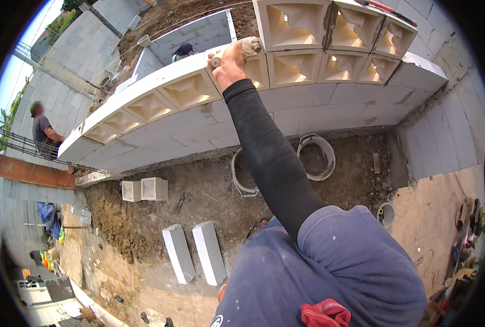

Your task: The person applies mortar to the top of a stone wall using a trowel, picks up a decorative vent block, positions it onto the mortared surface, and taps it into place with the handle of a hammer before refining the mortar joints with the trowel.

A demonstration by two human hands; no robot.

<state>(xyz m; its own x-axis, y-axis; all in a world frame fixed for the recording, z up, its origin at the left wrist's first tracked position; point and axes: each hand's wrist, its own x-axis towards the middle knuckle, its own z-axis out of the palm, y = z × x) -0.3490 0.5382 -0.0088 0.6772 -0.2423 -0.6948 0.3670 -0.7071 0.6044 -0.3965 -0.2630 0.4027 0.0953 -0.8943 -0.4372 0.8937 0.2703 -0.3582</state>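
Observation:
My right hand [232,64], on an outstretched arm in a black sleeve, is closed around the handle of a mortar-caked tool [252,47]. The handle's round end sticks out left of the fingers; the tool's exact kind cannot be made out. Hand and tool are at the top of a low wall of pale blocks [308,103]. Under the hand runs a row of cream ventilation blocks [189,90] with hollow, tapered faces. Just right of the tool, a second row of ventilation blocks [294,24] stands on the first. My left hand is out of sight.
Two loose ventilation blocks [154,189] and two long pale blocks [208,253] lie on the dirt floor. Concrete rings [316,157] sit at the wall's foot. A bucket [385,215] stands at right. Another person [45,131] is beyond the wall's left end, near steel bars.

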